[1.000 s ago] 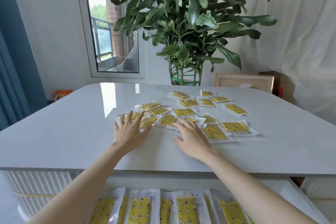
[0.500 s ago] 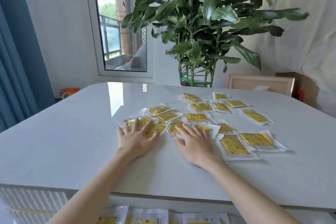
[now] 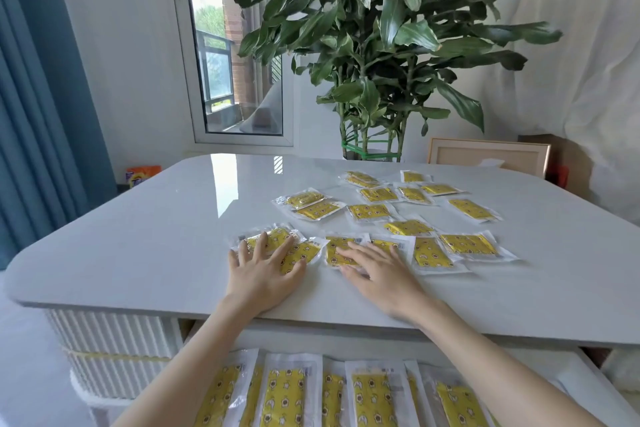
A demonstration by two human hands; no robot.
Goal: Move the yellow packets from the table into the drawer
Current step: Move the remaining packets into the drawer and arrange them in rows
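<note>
Both hands lie flat with fingers straight and spread, gripping nothing. The left hand [image 3: 262, 276] rests its fingers on two overlapping packets [image 3: 281, 234] at the near left of the scatter. The right hand [image 3: 382, 276] presses on the next ones just beside them, seemingly two, though the hand hides their edges. More lie spread over the counter [image 3: 156, 236] beyond, toward the plant [image 3: 381, 28]. Below the counter's near edge the drawer [image 3: 585, 388] stands open, holding a row of them side by side.

Big leafy plant [image 3: 377, 45] behind, window [image 3: 239, 55] w/ blue curtain [image 3: 34, 97] left, wooden frame [image 3: 488, 156].
</note>
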